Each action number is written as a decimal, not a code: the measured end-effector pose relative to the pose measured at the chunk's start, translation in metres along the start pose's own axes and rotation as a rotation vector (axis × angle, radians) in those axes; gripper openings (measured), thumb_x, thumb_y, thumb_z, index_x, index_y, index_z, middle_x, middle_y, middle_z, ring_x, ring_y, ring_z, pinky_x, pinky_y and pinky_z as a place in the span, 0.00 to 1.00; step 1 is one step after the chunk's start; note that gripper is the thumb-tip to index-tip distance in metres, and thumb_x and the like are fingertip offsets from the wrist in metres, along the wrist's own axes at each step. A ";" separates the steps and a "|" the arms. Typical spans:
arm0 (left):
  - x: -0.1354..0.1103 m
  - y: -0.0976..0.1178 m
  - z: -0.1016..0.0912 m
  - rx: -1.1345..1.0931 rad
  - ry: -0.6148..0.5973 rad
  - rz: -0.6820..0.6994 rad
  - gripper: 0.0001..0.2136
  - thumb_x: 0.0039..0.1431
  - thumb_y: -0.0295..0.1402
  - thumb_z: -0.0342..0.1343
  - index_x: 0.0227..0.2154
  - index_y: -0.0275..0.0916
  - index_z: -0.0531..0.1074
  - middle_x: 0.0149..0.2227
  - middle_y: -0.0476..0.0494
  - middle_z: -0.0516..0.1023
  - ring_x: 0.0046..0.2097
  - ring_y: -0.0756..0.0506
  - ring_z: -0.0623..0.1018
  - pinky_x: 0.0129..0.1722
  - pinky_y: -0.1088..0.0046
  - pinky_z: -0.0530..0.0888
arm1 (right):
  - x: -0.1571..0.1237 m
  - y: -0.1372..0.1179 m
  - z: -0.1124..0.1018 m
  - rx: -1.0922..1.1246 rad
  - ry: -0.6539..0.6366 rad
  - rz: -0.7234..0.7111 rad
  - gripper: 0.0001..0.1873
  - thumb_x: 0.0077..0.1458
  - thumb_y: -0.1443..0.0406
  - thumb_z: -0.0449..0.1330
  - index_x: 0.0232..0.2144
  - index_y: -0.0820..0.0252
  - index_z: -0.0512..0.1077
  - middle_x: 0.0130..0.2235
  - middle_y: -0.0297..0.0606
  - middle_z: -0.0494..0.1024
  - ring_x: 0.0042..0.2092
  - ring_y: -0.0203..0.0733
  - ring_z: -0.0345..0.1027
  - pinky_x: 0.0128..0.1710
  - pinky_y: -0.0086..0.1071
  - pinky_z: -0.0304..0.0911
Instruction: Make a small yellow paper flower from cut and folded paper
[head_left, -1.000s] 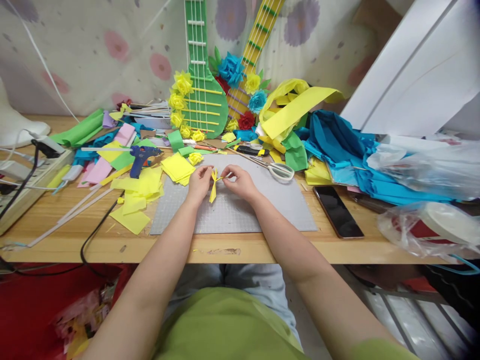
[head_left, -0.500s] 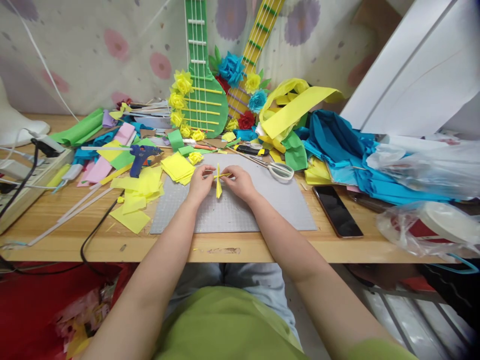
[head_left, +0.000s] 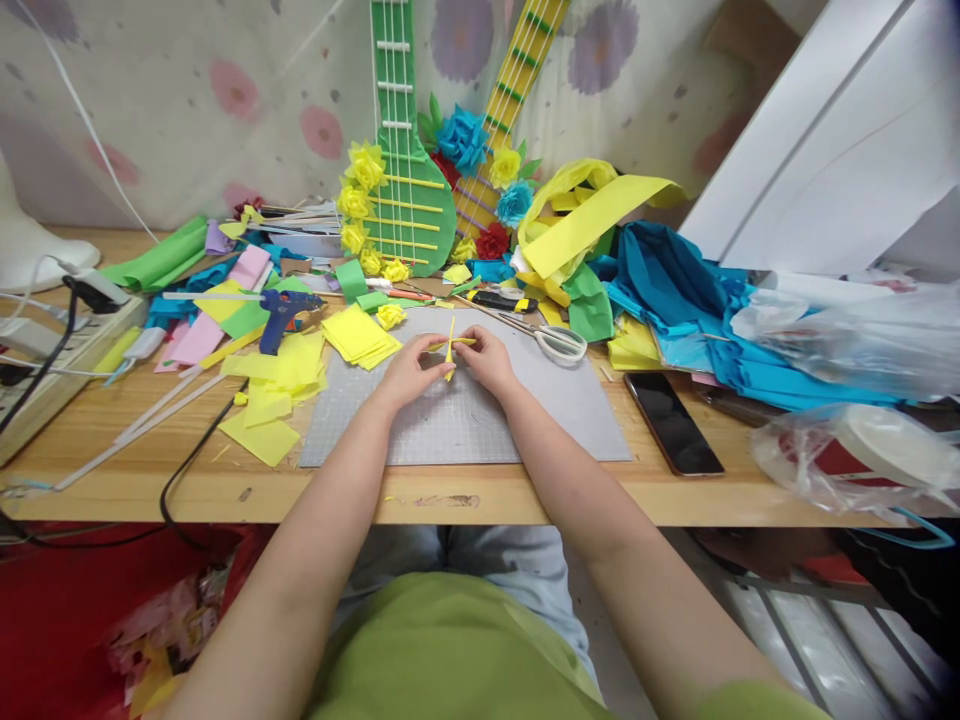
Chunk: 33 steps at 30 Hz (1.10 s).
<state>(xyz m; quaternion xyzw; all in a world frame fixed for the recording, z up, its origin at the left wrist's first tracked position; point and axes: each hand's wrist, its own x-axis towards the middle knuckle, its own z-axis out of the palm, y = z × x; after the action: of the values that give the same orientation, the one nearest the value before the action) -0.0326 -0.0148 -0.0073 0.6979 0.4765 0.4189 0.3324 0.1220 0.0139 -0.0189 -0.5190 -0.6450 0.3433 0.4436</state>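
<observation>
Over the grey cutting mat (head_left: pixel 450 430), a small folded piece of yellow paper (head_left: pixel 451 347) is held up between my two hands, with narrow points sticking out in a cross shape. My left hand (head_left: pixel 411 374) pinches it from the left, thumb low near its bottom point. From the other side, my right hand (head_left: pixel 489 362) grips its right point between thumb and fingertips. A stack of yellow paper squares (head_left: pixel 361 337) lies just left of my left hand, with a small yellow paper flower (head_left: pixel 390 316) behind it.
White-handled scissors (head_left: pixel 561 344) and a utility knife (head_left: pixel 498 299) lie behind the mat. At left are a blue glue gun (head_left: pixel 282 315) and a power strip (head_left: pixel 67 375). A phone (head_left: pixel 673 422) is at right. Decorated green (head_left: pixel 416 215) and yellow (head_left: pixel 517 90) paper instruments lean on the wall.
The yellow paper has moved slightly right and turned, showing a narrower side. My left hand has shifted right, its thumb now lower on the paper.
</observation>
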 end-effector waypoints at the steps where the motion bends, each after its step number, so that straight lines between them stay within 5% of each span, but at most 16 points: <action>1: 0.000 0.000 0.000 -0.003 -0.006 -0.001 0.20 0.44 0.35 0.59 0.43 0.40 0.69 0.49 0.42 0.70 0.51 0.45 0.69 0.49 0.68 0.66 | 0.001 0.001 0.000 0.029 -0.011 0.017 0.07 0.44 0.61 0.57 0.24 0.58 0.64 0.24 0.28 0.69 0.27 0.33 0.62 0.32 0.29 0.60; 15: 0.002 -0.009 0.001 -0.073 -0.002 -0.019 0.19 0.44 0.30 0.56 0.43 0.38 0.70 0.47 0.41 0.72 0.47 0.46 0.72 0.49 0.67 0.67 | 0.004 0.005 0.001 0.142 -0.042 0.084 0.08 0.42 0.60 0.57 0.24 0.58 0.63 0.25 0.28 0.69 0.28 0.33 0.64 0.32 0.29 0.61; 23: 0.002 -0.009 -0.001 0.145 0.149 -0.036 0.09 0.46 0.34 0.56 0.33 0.40 0.73 0.38 0.45 0.75 0.41 0.46 0.73 0.45 0.67 0.68 | -0.003 -0.003 0.002 -0.015 -0.170 -0.077 0.07 0.45 0.61 0.55 0.26 0.58 0.66 0.26 0.28 0.69 0.27 0.32 0.61 0.31 0.28 0.60; 28: 0.002 -0.009 -0.004 0.165 0.174 -0.038 0.07 0.47 0.34 0.56 0.31 0.41 0.72 0.36 0.46 0.75 0.40 0.46 0.73 0.44 0.68 0.68 | -0.006 -0.008 0.001 -0.099 -0.164 -0.235 0.13 0.44 0.64 0.56 0.37 0.57 0.68 0.40 0.35 0.72 0.40 0.37 0.63 0.38 0.31 0.62; 33: 0.002 -0.009 -0.005 0.192 0.191 -0.013 0.07 0.49 0.34 0.54 0.32 0.41 0.72 0.36 0.46 0.75 0.40 0.46 0.73 0.43 0.68 0.68 | -0.005 -0.008 -0.003 -0.151 -0.161 -0.332 0.15 0.46 0.61 0.58 0.38 0.58 0.68 0.44 0.40 0.70 0.48 0.42 0.60 0.42 0.34 0.62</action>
<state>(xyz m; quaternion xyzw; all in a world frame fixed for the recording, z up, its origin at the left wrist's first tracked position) -0.0402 -0.0097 -0.0124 0.6804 0.5484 0.4337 0.2197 0.1223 0.0067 -0.0115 -0.4082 -0.7790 0.2564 0.4009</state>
